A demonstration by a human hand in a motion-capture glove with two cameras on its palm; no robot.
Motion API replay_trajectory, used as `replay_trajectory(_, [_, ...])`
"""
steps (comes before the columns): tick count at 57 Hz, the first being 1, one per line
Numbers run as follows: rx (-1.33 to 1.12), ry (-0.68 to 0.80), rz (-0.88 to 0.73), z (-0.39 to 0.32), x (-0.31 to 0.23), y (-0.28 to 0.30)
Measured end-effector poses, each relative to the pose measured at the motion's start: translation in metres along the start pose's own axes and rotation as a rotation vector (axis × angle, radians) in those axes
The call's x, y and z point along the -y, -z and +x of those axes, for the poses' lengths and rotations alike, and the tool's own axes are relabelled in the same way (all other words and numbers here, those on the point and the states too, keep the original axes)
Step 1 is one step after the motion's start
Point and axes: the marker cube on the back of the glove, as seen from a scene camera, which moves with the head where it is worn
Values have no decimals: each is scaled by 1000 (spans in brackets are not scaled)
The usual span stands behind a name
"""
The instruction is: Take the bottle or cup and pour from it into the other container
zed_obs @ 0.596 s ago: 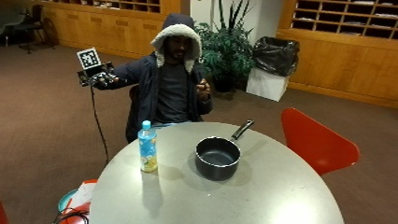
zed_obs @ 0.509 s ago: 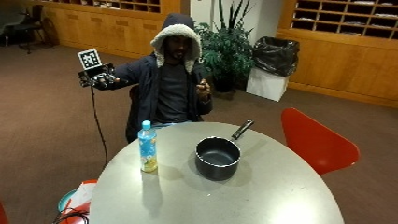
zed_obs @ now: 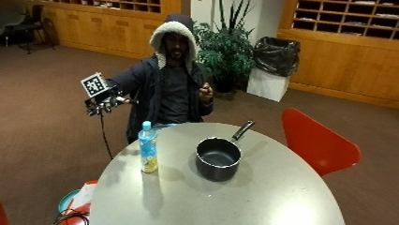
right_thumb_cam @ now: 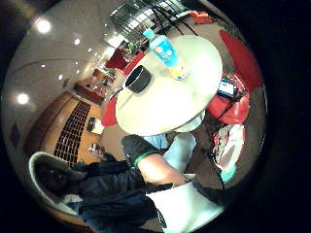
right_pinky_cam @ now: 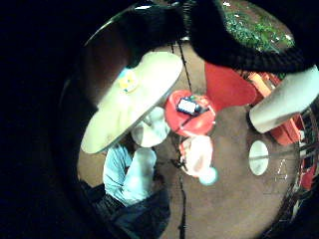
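Outside view first, from left to right: the gloved right hand (zed_obs: 105,104) is seen raised out to the person's side, well apart from the table (zed_obs: 262,197) and above its level; whether its fingers are straight or curled cannot be told, and nothing is seen held in it. Next, the bottle (zed_obs: 148,147) is stood upright near the table's edge, with a blue cap and a little yellow liquid at its base. Beside it, but apart, the dark pot (zed_obs: 218,159) is set on the table with its handle pointed away toward the person. A red chair (zed_obs: 314,145) is placed at the far side. The bare hand (zed_obs: 205,92) is held up at the chest.
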Motion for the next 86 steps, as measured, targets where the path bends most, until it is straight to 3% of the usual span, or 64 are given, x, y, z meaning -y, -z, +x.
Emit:
replay_trajectory(5, [16, 58, -25, 6, 21, -27])
replay_trajectory(9, [41, -63, -17, 1, 45, -48])
replay_trajectory(13, [78, -39, 3, 0, 70, -69])
replay_trajectory(18, [136, -113, -29, -7, 91, -92])
replay_trajectory(23, [209, -14, -10, -10, 113, -116])
replay_trajectory(27, [304, -148, -35, -22, 128, -134])
replay_trajectory(36, [567, -206, 33, -38, 161, -183])
replay_trajectory(42, [714, -53, 125, -41, 175, -203])
replay_trajectory(47, [811, -259, 173, -52, 189, -208])
replay_trajectory(54, [849, -267, 245, -50, 196, -215])
replay_trajectory(63, [901, -260, 209, -54, 203, -214])
replay_trajectory(73, [923, -203, 223, -66, 200, -190])
replay_trajectory(78, [908, 5, 191, -73, 195, -171])
replay_trajectory(86, [843, 18, 191, -115, 215, -135])
